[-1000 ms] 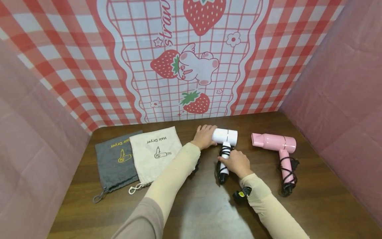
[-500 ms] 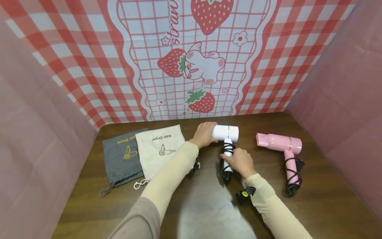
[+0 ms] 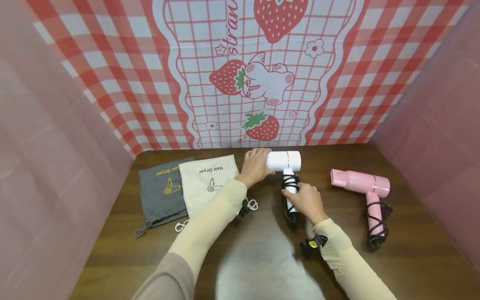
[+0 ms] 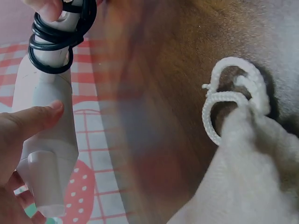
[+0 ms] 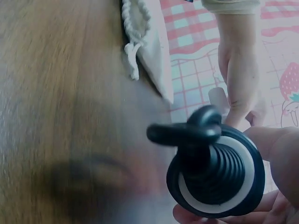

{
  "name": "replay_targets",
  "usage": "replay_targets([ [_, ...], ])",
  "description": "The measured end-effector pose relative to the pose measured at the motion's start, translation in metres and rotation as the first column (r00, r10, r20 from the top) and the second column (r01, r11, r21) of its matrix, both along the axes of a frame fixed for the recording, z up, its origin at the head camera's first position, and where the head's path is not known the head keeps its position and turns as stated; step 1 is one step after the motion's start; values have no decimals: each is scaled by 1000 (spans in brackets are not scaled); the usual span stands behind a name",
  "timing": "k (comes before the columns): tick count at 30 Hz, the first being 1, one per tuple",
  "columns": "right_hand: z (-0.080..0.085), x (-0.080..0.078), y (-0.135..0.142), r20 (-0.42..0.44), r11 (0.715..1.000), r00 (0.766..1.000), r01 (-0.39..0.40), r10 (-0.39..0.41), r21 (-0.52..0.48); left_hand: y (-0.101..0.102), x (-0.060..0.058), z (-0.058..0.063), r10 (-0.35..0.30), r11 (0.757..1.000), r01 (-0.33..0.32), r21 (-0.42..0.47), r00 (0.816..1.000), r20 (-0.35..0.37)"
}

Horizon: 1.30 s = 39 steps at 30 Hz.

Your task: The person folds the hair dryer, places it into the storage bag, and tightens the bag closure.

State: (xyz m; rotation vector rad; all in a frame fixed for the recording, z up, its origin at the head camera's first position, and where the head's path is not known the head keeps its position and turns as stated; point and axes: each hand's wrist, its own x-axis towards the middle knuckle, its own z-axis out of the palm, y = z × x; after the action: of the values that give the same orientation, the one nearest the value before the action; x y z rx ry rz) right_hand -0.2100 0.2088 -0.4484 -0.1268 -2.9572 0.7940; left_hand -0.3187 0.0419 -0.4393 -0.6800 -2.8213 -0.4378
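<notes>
Both hands hold a white hair dryer (image 3: 283, 161) with its black cord wound round the handle. My left hand (image 3: 256, 166) grips the nozzle end of the barrel, thumb on one side and fingers curled beneath in the left wrist view. Around the corded handle, my right hand (image 3: 308, 201) is wrapped; the handle's black ribbed cord end (image 5: 219, 172) appears above the tabletop in the right wrist view. To the left lies a cream drawstring pouch (image 3: 200, 179) printed "Hair Dryer", partly hidden by the left forearm. It overlaps a similar dark grey pouch (image 3: 159, 200).
A pink hair dryer (image 3: 361, 183), its cord wrapped round the handle, lies on the brown wooden table (image 3: 262, 266) to the right. Behind stands a red checked strawberry cloth (image 3: 150, 83). Pink cloth walls (image 3: 438, 146) close both sides.
The head view has turned, so the scene shifts right. Against it, both hands and the white hair dryer have moved slightly left toward the pouches. The grip looks the same.
</notes>
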Motion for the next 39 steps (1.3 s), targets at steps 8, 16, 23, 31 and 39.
replay_targets([
  [8,7,2,-3,-27,998,1000,-10,8,-60,-18,9,1,18,991,-17,131,1000,-3],
  [16,9,5,-9,-43,993,997,-67,63,-96,-37,24,4,66,974,-58,218,997,-30],
  [23,10,5,-15,-46,973,992,-122,115,-196,-54,40,9,130,963,-110,245,989,-66],
  [31,10,8,-23,131,853,978,-71,161,-517,-62,59,11,188,950,-148,275,974,-125],
  [39,7,11,-26,240,801,951,-12,193,-598,-63,80,1,239,933,-169,318,951,-196],
])
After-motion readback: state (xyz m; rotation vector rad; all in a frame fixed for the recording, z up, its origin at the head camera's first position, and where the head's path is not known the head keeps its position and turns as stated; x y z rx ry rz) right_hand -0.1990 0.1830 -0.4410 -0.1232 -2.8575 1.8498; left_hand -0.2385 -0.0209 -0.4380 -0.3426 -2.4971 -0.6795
